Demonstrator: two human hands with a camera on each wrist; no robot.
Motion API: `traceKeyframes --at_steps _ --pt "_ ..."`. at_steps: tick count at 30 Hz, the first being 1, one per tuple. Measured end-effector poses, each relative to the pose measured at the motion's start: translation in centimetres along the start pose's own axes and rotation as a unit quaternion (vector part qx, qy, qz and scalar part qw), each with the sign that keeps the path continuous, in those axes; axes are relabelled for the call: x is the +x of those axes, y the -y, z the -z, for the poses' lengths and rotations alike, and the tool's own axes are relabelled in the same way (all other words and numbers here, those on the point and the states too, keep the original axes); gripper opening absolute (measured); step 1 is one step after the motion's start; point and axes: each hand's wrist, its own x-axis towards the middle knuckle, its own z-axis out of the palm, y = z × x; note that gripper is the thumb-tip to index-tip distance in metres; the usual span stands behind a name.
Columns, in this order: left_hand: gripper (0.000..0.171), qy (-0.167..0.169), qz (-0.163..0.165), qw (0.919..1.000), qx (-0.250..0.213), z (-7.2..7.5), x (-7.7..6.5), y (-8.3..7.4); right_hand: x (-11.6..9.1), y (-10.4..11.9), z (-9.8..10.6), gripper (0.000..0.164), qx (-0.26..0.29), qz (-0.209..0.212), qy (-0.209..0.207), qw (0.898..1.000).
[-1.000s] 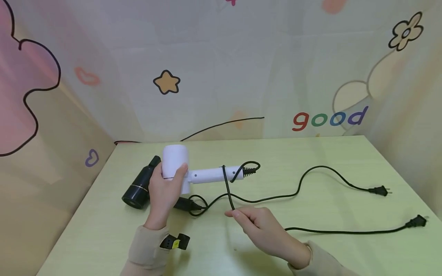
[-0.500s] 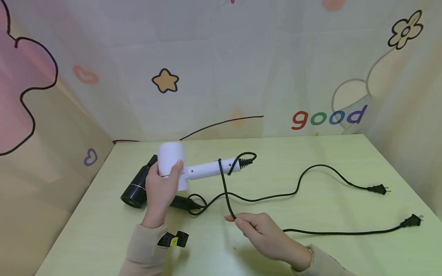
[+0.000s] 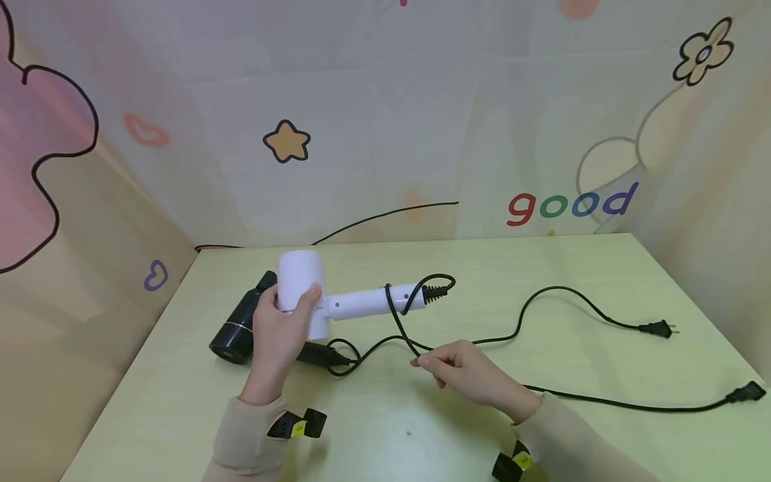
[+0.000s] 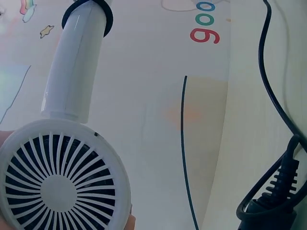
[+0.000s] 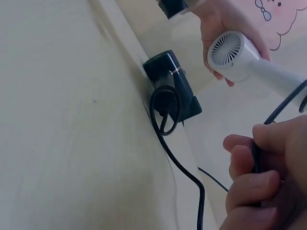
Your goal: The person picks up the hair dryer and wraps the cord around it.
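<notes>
My left hand (image 3: 279,335) grips the white hair dryer (image 3: 361,304) by its barrel, lifted above the table, with the handle pointing right. Slatted vents (image 4: 60,191) on the barrel's end face the left wrist view. The dryer's black cord (image 3: 395,314) loops around the handle near its spiral strain relief. Lower down, my right hand (image 3: 476,375) pinches this cord between thumb and index finger; the other fingers curl in the right wrist view. From that hand the cord runs right to its plug (image 3: 745,392). A black hair dryer (image 3: 237,328) lies behind my left hand, partly hidden.
The black dryer's cord (image 3: 551,289) winds across the light table (image 3: 385,448) to a two-pin plug (image 3: 656,329) at the right. Printed cloth walls (image 3: 373,134) stand at the back and sides. Small black devices (image 3: 298,424) are strapped to both wrists.
My right hand has moved right and slightly up, pulling the cord into a slant. Its plug has slid right. The white dryer tilted a little, then came back nearly level.
</notes>
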Motion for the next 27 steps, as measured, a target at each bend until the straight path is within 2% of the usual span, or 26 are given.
traceKeyframes --at_steps 6,11,17,22,27 --pt "0.072 0.018 0.0 0.9998 -0.002 -0.2 -0.5 -0.3 0.7 -0.3 0.9 0.036 0.004 -0.057 -0.014 0.998" --pt "0.072 0.032 0.0 0.9995 -0.004 -0.4 -0.8 -0.4 1.3 -0.4 1.7 0.036 0.004 -0.09 -0.042 0.995" --pt "0.065 0.055 0.0 0.9985 0.004 -0.6 -0.8 -0.1 2.0 -0.4 3.0 0.032 -0.025 -0.089 -0.064 0.994" --pt "0.064 0.068 -0.003 0.9977 0.003 -0.7 -0.8 0.0 2.3 -0.4 4.5 0.018 -0.042 -0.09 -0.08 0.992" --pt "0.066 0.082 -0.002 0.9966 0.006 -0.8 -0.8 0.1 2.3 -0.3 5.7 0.015 -0.076 -0.059 -0.085 0.992"
